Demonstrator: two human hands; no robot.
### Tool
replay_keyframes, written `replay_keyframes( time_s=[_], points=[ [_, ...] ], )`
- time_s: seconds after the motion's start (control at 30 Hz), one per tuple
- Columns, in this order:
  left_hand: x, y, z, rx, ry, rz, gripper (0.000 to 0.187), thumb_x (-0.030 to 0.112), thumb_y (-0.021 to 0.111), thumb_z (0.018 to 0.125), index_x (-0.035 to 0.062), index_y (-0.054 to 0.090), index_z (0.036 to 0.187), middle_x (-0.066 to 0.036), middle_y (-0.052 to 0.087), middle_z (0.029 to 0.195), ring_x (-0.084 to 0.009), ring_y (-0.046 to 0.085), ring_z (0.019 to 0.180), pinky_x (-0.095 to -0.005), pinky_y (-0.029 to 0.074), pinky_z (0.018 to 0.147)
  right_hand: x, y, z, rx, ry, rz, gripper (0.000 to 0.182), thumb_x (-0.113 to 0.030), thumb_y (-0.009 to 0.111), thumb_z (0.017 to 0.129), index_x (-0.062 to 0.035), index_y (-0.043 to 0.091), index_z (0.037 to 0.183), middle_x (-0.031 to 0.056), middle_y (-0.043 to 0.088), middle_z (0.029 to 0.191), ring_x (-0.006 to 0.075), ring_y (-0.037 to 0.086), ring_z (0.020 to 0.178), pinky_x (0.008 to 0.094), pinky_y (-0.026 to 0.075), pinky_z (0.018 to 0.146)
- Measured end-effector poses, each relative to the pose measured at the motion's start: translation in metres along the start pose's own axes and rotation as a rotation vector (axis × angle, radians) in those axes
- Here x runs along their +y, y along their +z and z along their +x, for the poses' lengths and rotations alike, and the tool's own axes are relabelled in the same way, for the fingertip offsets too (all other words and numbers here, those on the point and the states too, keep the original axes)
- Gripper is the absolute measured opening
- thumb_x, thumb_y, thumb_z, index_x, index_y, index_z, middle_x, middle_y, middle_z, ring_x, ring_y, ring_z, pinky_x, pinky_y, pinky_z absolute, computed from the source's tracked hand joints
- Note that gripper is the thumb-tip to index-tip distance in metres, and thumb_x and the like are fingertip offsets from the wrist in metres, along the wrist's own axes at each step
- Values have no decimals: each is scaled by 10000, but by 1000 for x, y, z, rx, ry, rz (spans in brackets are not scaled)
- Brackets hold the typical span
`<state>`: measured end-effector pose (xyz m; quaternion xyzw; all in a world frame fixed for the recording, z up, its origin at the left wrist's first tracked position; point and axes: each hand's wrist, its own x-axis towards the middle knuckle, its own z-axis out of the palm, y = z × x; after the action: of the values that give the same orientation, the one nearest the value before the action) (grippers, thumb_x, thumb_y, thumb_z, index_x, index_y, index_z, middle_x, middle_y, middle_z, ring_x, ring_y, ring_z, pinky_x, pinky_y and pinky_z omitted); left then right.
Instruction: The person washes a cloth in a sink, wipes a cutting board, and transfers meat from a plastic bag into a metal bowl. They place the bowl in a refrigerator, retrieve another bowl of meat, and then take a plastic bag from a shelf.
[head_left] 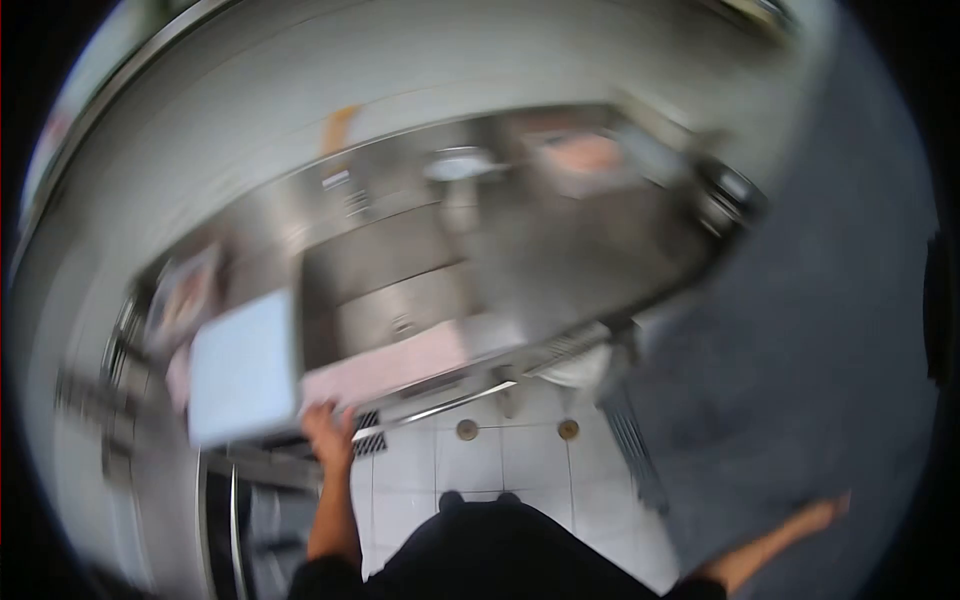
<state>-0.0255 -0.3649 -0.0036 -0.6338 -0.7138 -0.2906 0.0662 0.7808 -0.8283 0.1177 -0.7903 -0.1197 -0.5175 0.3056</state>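
My left hand point(328, 432) is at the front edge of the steel counter, by the left end of a pink cloth point(385, 370) that lies along the sink's front rim. Its fingers look apart; whether they touch the cloth is blurred. Just left of the hand is a light blue board point(243, 370) beside the sink basin point(385, 275). My right hand point(828, 510) is stretched out to the far right, away from the counter, over the grey surface. Its fingers are smeared by motion, and nothing can be made out in them.
A tray with orange-pink contents point(583, 155) stands at the counter's back right, a round metal bowl point(460, 163) behind the sink. Another container point(185, 295) sits at the far left. Dark round objects point(728, 198) are at the right end. White floor tiles point(470, 460) lie below.
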Motion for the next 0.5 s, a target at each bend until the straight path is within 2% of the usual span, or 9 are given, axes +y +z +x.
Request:
replay_keyframes(
  time_s=[0.07, 0.1, 0.13, 0.17, 0.2, 0.27, 0.33, 0.47, 0.5],
  points=[
    [-11, 8, 2, 52, 75, 6, 417, 326, 732, 819, 65, 630, 1128, -196, 538, 1190, -374, 445, 1176, -470, 337, 1021, 20, -13, -18, -19, 244, -64, 396, -239, 327, 1034, -26, 514, 1311, 205, 571, 1274, 321, 555, 1145, 382, 428, 984],
    [-18, 5, 7, -16, 70, -61, 430, 329, 725, 826, 52, 624, 1138, -201, 548, 1182, -378, 439, 1184, -477, 335, 1016, 11, -26, -30, -22, 288, -35, 414, -309, 371, 1030, -24, 566, 1259, 167, 624, 1188, 280, 579, 1093, 350, 430, 966],
    [-10, -9, 12, -68, 96, -49, 436, 350, 697, 846, 39, 619, 1141, -196, 569, 1141, -386, 453, 1159, -477, 348, 1002, -19, -43, -36, -40, 532, 164, 330, -235, 407, 1021, -24, 591, 1196, 159, 644, 1147, 273, 604, 1059, 372, 452, 940],
    [-16, -12, 20, -138, 135, -57, 436, 371, 666, 866, 36, 618, 1141, -203, 586, 1118, -399, 473, 1130, -482, 350, 998, -6, -35, -56, 107, 323, 150, 296, -220, 444, 1010, -22, 624, 1136, 148, 657, 1110, 256, 610, 1040, 359, 461, 924],
    [-39, -7, 31, -148, 274, 35, 462, 363, 661, 871, 35, 604, 1190, -176, 621, 1078, -344, 566, 1019, -436, 446, 897, -34, -54, -62, 54, 465, 186, 284, -225, 479, 999, -11, 642, 1090, 134, 663, 1065, 253, 611, 1014, 346, 467, 905],
    [-34, -37, 55, -522, 409, 209, 671, 611, 419, 921, 76, 555, 1304, -223, 639, 1152, -398, 600, 1049, -473, 452, 941, -83, -89, -78, 17, 578, 402, 334, -293, 577, 961, 5, 632, 1100, 114, 637, 996, 247, 600, 943, 339, 467, 859],
    [21, -79, 75, -843, 347, 217, 660, 586, 457, 917, 38, 585, 1263, -215, 636, 1165, -407, 592, 1057, -469, 448, 948, -122, -105, -96, 104, 447, 314, 428, -384, 629, 921, 12, 621, 1085, 88, 595, 972, 226, 568, 892, 335, 466, 804],
    [75, -78, 89, -702, 585, 198, 666, 594, 468, 902, 50, 593, 1264, -286, 581, 1217, -421, 554, 1134, -455, 442, 980, -216, -161, -114, 72, 453, 390, 646, -532, 737, 776, 15, 594, 1089, 57, 530, 918, 192, 523, 835, 316, 458, 722],
    [88, -72, 92, -740, 737, 119, 680, 485, 569, 899, 0, 467, 1366, -320, 510, 1297, -406, 530, 1184, -460, 422, 1020, -233, -174, -121, 35, 484, 408, 682, -549, 762, 734, 6, 595, 1092, 55, 526, 916, 189, 524, 835, 314, 458, 718]
  ],
)
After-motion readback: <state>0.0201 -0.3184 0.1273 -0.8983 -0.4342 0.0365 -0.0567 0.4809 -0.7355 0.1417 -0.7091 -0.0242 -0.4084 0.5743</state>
